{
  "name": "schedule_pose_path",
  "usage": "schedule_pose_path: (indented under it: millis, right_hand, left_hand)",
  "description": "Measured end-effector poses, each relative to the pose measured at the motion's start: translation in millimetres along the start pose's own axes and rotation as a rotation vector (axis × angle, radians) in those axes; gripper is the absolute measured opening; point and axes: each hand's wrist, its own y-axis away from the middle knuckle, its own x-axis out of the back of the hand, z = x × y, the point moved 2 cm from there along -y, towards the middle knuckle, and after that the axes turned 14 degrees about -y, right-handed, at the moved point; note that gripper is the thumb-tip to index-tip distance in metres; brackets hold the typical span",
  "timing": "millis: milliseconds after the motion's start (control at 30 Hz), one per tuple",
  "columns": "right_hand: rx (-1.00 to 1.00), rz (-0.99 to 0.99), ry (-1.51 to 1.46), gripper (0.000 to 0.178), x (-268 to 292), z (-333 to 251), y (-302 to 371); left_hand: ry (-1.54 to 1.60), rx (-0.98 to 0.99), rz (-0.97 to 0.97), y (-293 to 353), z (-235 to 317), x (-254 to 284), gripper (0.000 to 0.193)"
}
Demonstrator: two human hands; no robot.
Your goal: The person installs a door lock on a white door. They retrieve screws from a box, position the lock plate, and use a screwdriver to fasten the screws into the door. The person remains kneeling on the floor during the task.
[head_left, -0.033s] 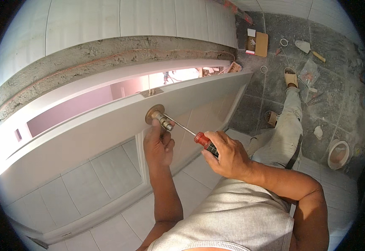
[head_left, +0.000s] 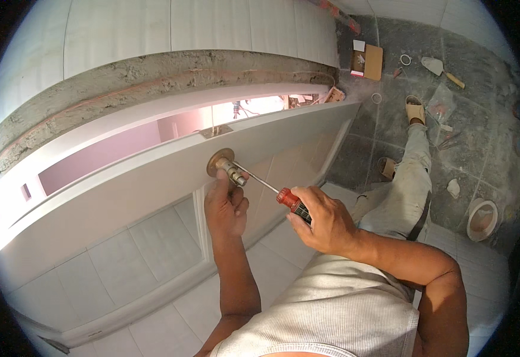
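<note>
A brass door lock fitting (head_left: 220,162) sticks out from the face of a pale door (head_left: 152,163), with a round rose against the wood and a narrow spindle. My left hand (head_left: 226,208) grips the spindle from below between thumb and fingers. In my right hand (head_left: 328,220) is a screwdriver (head_left: 287,197) with a red and black handle. Its shaft slants up to the left and its tip meets the fitting beside the rose; the exact contact point is too small to tell. A metal latch plate (head_left: 215,131) sits in the door's edge just above.
Rough mortar (head_left: 123,80) borders the door frame below the wall tiles. On the dark tiled floor lie an opened cardboard box (head_left: 373,62), a trowel (head_left: 432,66), a plastic bag (head_left: 442,104) and a broken white piece (head_left: 453,188). A white bucket (head_left: 483,219) stands at the right.
</note>
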Motion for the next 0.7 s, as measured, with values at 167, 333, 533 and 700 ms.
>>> schedule_pose_path:
  millis: [167, 333, 533, 700]
  right_hand:
    - [-0.059, -0.032, 0.069, 0.038, 0.2, -4.0, -3.2]
    - [-0.141, -0.052, -0.145, 0.037, 3.3, -5.9, -8.1]
    - [-0.845, -0.098, -0.939, 0.038, 11.4, -10.6, -14.8]
    - [0.012, 0.028, 0.285, 0.03, -0.3, -15.0, -2.8]
  left_hand:
    - [0.03, 0.005, -0.011, -2.6, -3.0, -1.5, 0.032]
    - [0.042, 0.01, 0.01, -1.2, -3.9, -5.6, 0.03]
    - [0.012, 0.035, 0.05, -5.5, -7.6, 1.1, 0.029]
    - [0.051, 0.031, 0.05, -7.0, -9.5, 2.4, 0.028]
